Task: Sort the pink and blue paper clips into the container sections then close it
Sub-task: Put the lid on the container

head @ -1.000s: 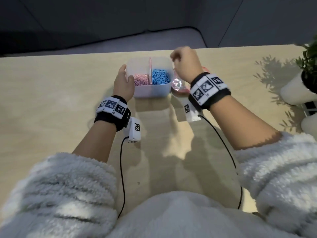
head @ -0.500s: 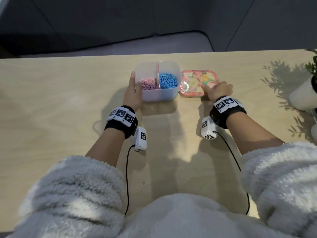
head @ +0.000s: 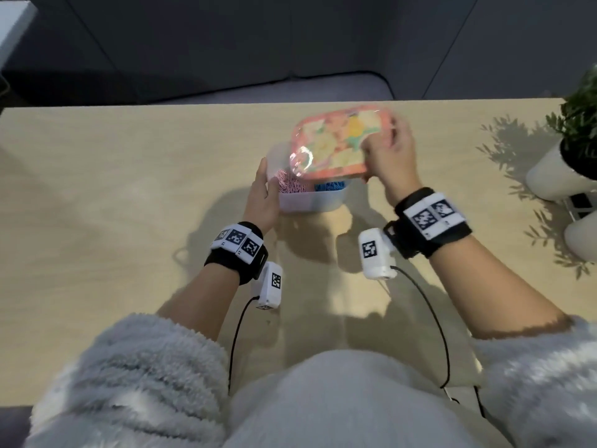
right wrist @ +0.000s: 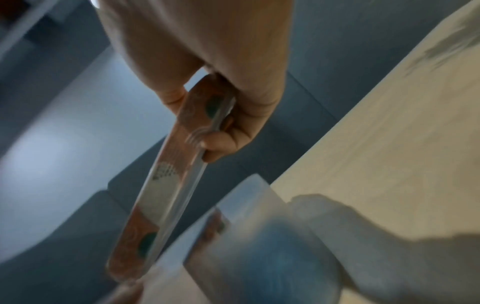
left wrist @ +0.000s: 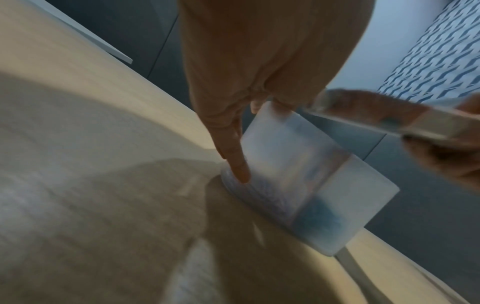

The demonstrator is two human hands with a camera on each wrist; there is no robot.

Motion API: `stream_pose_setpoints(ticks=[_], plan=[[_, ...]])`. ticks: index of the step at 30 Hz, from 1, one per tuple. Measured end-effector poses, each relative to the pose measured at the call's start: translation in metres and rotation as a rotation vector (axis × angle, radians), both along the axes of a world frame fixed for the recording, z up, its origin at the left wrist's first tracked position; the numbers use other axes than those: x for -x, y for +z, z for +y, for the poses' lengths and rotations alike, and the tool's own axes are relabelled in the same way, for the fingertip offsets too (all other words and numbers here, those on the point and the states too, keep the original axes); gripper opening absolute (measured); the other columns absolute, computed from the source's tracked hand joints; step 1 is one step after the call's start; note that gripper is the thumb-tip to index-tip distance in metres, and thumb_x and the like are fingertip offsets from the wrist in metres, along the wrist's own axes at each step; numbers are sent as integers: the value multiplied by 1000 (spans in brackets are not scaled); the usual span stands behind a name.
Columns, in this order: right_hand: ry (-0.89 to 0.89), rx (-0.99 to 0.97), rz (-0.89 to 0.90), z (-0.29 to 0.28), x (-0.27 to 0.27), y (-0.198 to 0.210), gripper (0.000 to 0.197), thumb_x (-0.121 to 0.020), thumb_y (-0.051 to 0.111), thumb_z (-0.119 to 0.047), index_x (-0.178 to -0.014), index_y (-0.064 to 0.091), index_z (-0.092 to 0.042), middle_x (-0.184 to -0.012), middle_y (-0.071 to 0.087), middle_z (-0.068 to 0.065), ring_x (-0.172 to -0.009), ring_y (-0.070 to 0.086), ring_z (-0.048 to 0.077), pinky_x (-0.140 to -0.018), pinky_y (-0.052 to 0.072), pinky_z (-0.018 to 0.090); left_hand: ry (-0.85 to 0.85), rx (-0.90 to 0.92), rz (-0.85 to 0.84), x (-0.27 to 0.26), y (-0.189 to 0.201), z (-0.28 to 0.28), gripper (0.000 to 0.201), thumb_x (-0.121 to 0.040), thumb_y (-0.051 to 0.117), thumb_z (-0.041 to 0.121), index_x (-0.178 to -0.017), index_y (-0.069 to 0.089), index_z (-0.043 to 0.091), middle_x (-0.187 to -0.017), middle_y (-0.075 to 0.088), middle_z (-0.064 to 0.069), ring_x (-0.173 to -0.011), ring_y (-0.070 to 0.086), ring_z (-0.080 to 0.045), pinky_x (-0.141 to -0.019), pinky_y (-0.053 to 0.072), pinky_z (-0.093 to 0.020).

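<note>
Lid (head: 329, 147) now raised over container (head: 310, 202), right hand (head: 387, 156) fingers gripping it, left hand (head: 261, 198) fingers flat against container side.

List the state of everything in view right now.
container, open, upright.
lid, held tilted above the container, not seated.
pink paper clips, inside left section.
blue paper clips, inside right section.
left hand, resting against the container's left wall.
right hand, gripping the lid's right edge.
</note>
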State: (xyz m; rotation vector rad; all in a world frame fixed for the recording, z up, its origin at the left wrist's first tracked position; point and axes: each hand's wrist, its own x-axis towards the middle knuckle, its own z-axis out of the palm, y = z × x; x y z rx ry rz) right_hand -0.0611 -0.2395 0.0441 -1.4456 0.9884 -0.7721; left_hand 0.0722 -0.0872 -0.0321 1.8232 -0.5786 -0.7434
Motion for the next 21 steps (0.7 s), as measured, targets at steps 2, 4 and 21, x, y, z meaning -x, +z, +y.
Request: stream_pose_setpoints(ticks=[2, 4, 21], plan=[[48, -4, 54, 15, -13, -14, 52, -79, 48, -6, -130, 41, -14, -99, 56, 1, -67, 55, 9, -45, 43, 15, 28, -24, 33, 1, 3, 3, 59, -94, 31, 46, -147, 16, 25, -154, 26, -2, -141, 28, -21, -114, 28, -49], [45, 2, 99, 21, -21, -24, 49, -82, 54, -12, -130, 42, -13, -103, 56, 0, -78, 57, 11, -63, 48, 20, 75, -32, 110, 0, 9, 5, 61, -92, 29, 50, -146, 16, 26, -153, 26, -3, -139, 29, -23, -113, 30, -50], [123, 73, 448, 8, -35, -37, 54, -81, 63, -40, -125, 51, -11, -127, 43, 12, -123, 42, 26, -110, 36, 41, 156, 69, 347, -17, 33, -28, 51, -87, 28, 5, -135, 37, 21, -116, 57, -7, -92, 63, -20, -40, 43, -12]])
